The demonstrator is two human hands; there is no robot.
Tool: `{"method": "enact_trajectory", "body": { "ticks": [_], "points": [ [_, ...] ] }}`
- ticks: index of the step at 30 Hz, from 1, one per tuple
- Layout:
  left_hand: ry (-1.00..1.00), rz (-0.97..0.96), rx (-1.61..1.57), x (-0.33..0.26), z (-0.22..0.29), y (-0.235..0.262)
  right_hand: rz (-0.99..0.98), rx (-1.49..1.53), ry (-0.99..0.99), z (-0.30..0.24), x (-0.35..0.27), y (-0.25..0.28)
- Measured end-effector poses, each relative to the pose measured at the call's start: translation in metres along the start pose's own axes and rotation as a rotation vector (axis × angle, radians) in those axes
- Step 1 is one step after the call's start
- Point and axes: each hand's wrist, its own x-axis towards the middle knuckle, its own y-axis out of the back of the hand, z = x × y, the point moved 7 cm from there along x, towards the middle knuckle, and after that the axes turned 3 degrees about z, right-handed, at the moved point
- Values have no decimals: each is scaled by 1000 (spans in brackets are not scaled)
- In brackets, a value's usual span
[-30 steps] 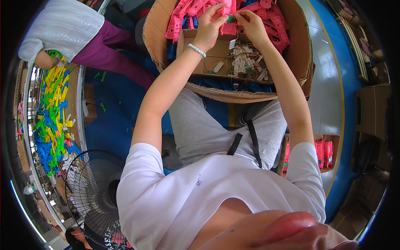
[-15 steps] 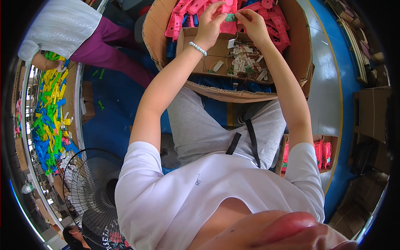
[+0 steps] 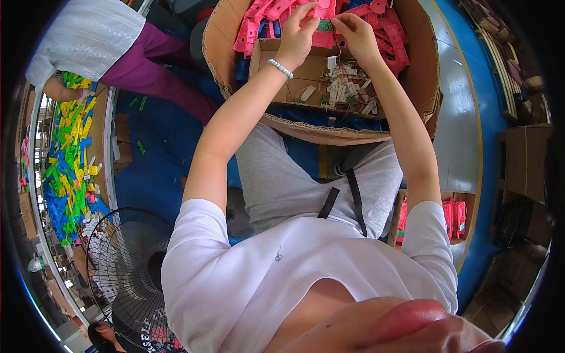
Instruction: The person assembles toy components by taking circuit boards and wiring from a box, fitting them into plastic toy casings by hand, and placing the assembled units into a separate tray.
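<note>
My left hand [image 3: 299,30] and my right hand [image 3: 354,29] meet over a big cardboard box [image 3: 424,70], both pinching a small green circuit board [image 3: 324,26] between their fingertips. A white bead bracelet [image 3: 280,67] circles my left wrist. Pink plastic parts [image 3: 385,26] are piled at the far side of the box. Under my hands, a smaller cardboard tray [image 3: 276,94] holds several small white pieces with thin wires [image 3: 347,91].
A person in a white top and purple trousers [image 3: 123,44] sits at the upper left by a bench covered in yellow, green and blue plastic parts [image 3: 67,159]. A floor fan [image 3: 126,265] stands at lower left. A small box of pink parts [image 3: 450,215] rests by my right side.
My hands have stayed together at the green board with only small finger shifts. The view has shifted slightly; nothing was picked up or let go.
</note>
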Motion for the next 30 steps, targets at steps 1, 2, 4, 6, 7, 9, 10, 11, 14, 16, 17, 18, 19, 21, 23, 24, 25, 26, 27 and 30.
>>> {"method": "enact_trajectory", "body": {
  "ticks": [1, 2, 4, 6, 7, 9, 10, 11, 14, 16, 17, 18, 19, 21, 23, 24, 25, 26, 27, 30],
  "points": [
    [-12, -10, -4, 1, 2, -2, -4, -8, 11, 1, 1, 2],
    [-24, -20, -8, 1, 4, -4, -8, -17, 21, 2, 2, 3],
    [-29, -28, 9, 1, 5, -3, -6, -21, 20, 2, 2, 2],
    [-34, -35, 27, 1, 5, -2, -5, -24, 18, 2, 3, 1],
    [4, -47, -28, 0, 2, -2, -21, -70, 6, 2, 3, 0],
    [42, -60, -85, 0, 0, -5, -35, -118, -5, 7, 4, 2],
    [36, -59, -88, 0, 1, -7, -24, -107, -5, 10, 6, 6],
    [30, -59, -91, 0, 3, -8, -13, -96, -4, 14, 7, 10],
    [34, -60, -109, -1, 2, -7, -16, -64, -48, 16, 7, 8],
    [32, -58, -102, -2, 1, -4, -18, -43, -43, 12, 6, 5],
    [29, -57, -98, -2, 2, -3, -20, -25, -38, 10, 7, 3],
    [29, -61, -96, -2, 3, -4, -16, -23, -38, 9, 7, 5],
    [12, -85, -53, -3, 6, -7, -11, 23, -72, 11, 7, 7],
    [-6, -114, -8, -4, 11, -11, -3, 72, -105, 14, 7, 12],
    [-22, -148, -15, -5, 15, -18, -28, 64, -145, 19, 9, 18],
    [-23, -150, -9, -4, 13, -19, -28, 69, -143, 18, 9, 16],
    [-83, -126, 30, -4, 15, -17, -32, 3, -122, 16, 9, 16],
    [-143, -101, 68, -4, 17, -16, -36, -65, -100, 13, 10, 15],
    [-145, -103, 70, -5, 14, -14, -35, -63, -99, 10, 9, 14],
    [6, -138, -90, -8, -2, -13, -62, -153, -82, 6, 9, 8]
  ]
}}
